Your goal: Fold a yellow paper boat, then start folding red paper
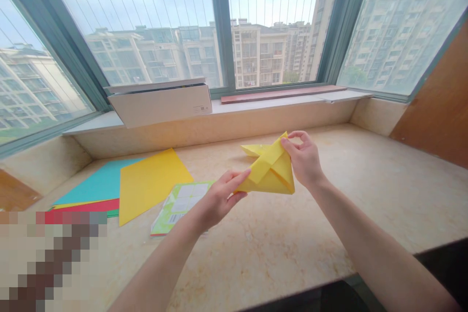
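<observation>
I hold the folded yellow paper (pixel 269 168) between my two hands, seemingly raised off the surface (pixel 292 239). The fingers (pixel 240 178) of my left hand (pixel 218 197) are closed on its near left end; those of my right hand (pixel 306 160) pinch it beside its far right tip. So the paper lies rightward of my left fingers and leftward of my right ones, and the long strip (pixel 274 152) across its top slants from one grip toward the other, away from me and to the right. The pointed flap (pixel 251 150) on the far left is free, nearer my left hand; the near right corner (pixel 291 187), also free, is nearer my right.
</observation>
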A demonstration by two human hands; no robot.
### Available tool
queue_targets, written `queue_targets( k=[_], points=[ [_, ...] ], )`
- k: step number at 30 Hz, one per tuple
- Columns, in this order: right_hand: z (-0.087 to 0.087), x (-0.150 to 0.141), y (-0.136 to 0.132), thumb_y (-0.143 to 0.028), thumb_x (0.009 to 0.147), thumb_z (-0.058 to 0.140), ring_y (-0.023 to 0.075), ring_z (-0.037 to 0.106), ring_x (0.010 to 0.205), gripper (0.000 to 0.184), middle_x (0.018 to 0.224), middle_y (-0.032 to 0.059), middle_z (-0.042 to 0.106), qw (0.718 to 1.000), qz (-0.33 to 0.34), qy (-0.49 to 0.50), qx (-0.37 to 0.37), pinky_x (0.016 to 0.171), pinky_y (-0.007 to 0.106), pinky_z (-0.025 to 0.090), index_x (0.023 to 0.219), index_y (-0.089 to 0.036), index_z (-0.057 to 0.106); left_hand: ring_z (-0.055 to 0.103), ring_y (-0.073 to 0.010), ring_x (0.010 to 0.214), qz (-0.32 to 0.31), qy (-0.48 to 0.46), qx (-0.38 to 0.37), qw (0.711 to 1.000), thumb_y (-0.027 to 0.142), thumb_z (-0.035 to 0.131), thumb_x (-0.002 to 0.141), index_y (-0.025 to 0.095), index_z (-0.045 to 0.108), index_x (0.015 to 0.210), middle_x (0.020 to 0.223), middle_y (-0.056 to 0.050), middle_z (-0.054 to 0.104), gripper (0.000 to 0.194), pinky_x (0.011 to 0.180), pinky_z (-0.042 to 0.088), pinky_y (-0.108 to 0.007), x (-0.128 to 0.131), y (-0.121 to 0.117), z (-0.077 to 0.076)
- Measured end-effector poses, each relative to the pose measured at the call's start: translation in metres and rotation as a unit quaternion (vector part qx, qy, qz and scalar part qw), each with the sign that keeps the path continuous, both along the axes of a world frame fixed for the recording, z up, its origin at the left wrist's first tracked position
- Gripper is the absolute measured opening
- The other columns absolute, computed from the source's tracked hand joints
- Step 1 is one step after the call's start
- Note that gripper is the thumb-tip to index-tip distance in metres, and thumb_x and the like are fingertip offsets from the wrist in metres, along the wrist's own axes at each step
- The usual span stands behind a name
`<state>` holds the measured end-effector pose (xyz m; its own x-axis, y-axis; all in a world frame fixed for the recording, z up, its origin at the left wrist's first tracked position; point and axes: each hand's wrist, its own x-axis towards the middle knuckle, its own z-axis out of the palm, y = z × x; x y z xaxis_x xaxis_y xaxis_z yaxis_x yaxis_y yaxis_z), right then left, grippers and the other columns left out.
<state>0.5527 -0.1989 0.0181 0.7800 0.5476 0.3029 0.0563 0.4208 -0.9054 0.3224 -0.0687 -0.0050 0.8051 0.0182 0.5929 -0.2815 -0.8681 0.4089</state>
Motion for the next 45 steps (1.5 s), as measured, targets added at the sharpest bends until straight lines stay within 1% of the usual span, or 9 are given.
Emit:
queue_targets(
  k=[6, 10, 14, 18, 23, 29, 32, 37, 45],
  points=[
    [-0.008, 0.009, 0.003, -0.037, 0.072, 0.082, 0.0156, 0.063, 0.054, 0.031, 0.066, 0.0004, 0.072, 0.997, 0.027, 0.022, -0.069, 0.043, 0.022, 0.044, 0.095, -0.021, 0.069, 0.063, -0.0251, 0.124, 0.04, -0.011, 0.091, 0.995, 0.012, 0.051, 0.102, 0.022, 0.036, 0.158, 0.136, -0.015, 0.064, 0.059, 0.101, 0.057, -0.041, -0.003, 0.0, 0.002],
    [-0.008, 0.006, 0.004, -0.034, 0.072, 0.081, 0.0166, 0.065, 0.056, 0.031, 0.068, 0.0034, 0.074, 0.995, 0.04, 0.03, -0.091, 0.043, 0.023, 0.045, 0.097, -0.018, 0.072, 0.067, -0.0238, 0.116, 0.067, -0.022, 0.06, 0.996, 0.006, 0.046, 0.099, 0.022, 0.048, 0.152, 0.132, -0.014, 0.067, 0.055, 0.091, 0.06, -0.037, -0.005, 0.0, 0.001],
    [-0.01, -0.001, 0.005, -0.034, 0.072, 0.081, 0.015, 0.063, 0.054, 0.033, 0.068, 0.0027, 0.074, 0.995, 0.041, 0.032, -0.083, 0.042, 0.022, 0.043, 0.099, -0.019, 0.073, 0.064, -0.0109, 0.067, 0.097, -0.023, -0.133, 0.986, 0.004, 0.046, 0.092, 0.023, 0.065, 0.138, 0.094, -0.006, 0.074, 0.053, 0.061, 0.054, -0.022, -0.003, -0.008, 0.004],
    [-0.012, -0.004, 0.007, -0.035, 0.07, 0.081, 0.0167, 0.067, 0.058, 0.034, 0.07, 0.0025, 0.075, 0.996, 0.028, 0.051, -0.066, 0.05, 0.025, 0.05, 0.098, -0.019, 0.072, 0.055, -0.0098, 0.052, 0.084, 0.049, -0.407, 0.908, 0.006, 0.048, 0.084, 0.019, 0.066, 0.136, 0.059, 0.003, 0.061, 0.056, 0.056, 0.047, -0.022, 0.003, -0.017, 0.007],
    [-0.013, -0.006, 0.008, -0.032, 0.066, 0.083, 0.0187, 0.07, 0.059, 0.033, 0.072, 0.0039, 0.077, 0.994, 0.022, 0.071, -0.075, 0.053, 0.028, 0.054, 0.095, -0.018, 0.074, 0.056, -0.0091, 0.059, 0.019, 0.067, -0.598, 0.798, 0.012, 0.066, 0.076, 0.016, 0.072, 0.127, 0.066, -0.001, 0.067, 0.052, 0.062, 0.044, -0.023, 0.007, -0.026, 0.011],
    [-0.009, -0.004, 0.005, -0.029, 0.067, 0.083, 0.0195, 0.07, 0.058, 0.031, 0.071, 0.0037, 0.078, 0.993, 0.024, 0.074, -0.088, 0.052, 0.028, 0.055, 0.095, -0.019, 0.075, 0.065, -0.0094, 0.075, -0.05, 0.077, -0.653, 0.751, 0.012, 0.074, 0.076, 0.016, 0.077, 0.116, 0.087, -0.006, 0.075, 0.041, 0.075, 0.049, -0.021, 0.0, -0.03, 0.018],
    [-0.008, 0.002, 0.004, -0.028, 0.068, 0.083, 0.0199, 0.071, 0.059, 0.028, 0.072, 0.0042, 0.078, 0.992, 0.03, 0.078, -0.097, 0.052, 0.029, 0.056, 0.093, -0.019, 0.076, 0.07, -0.0135, 0.094, -0.094, 0.107, -0.621, 0.771, 0.013, 0.078, 0.078, 0.019, 0.069, 0.131, 0.104, -0.008, 0.077, 0.055, 0.087, 0.05, -0.023, -0.004, -0.029, 0.017],
    [-0.007, 0.009, 0.002, -0.024, 0.068, 0.084, 0.0206, 0.071, 0.057, 0.023, 0.07, 0.0063, 0.078, 0.988, 0.058, 0.084, -0.119, 0.05, 0.029, 0.056, 0.089, -0.017, 0.078, 0.068, -0.0202, 0.114, -0.106, 0.154, -0.487, 0.853, 0.026, 0.076, 0.089, 0.022, 0.044, 0.154, 0.124, -0.014, 0.073, 0.072, 0.091, 0.052, -0.029, -0.004, -0.032, 0.011],
    [-0.011, 0.006, 0.005, -0.024, 0.069, 0.084, 0.0191, 0.071, 0.055, 0.018, 0.068, 0.0051, 0.077, 0.985, 0.08, 0.089, -0.125, 0.048, 0.027, 0.056, 0.086, -0.018, 0.077, 0.073, -0.0218, 0.1, -0.044, 0.05, -0.34, 0.938, 0.05, 0.06, 0.098, 0.02, 0.069, 0.13, 0.11, -0.011, 0.077, 0.045, 0.094, 0.056, -0.038, 0.002, -0.029, 0.003]
  ],
)
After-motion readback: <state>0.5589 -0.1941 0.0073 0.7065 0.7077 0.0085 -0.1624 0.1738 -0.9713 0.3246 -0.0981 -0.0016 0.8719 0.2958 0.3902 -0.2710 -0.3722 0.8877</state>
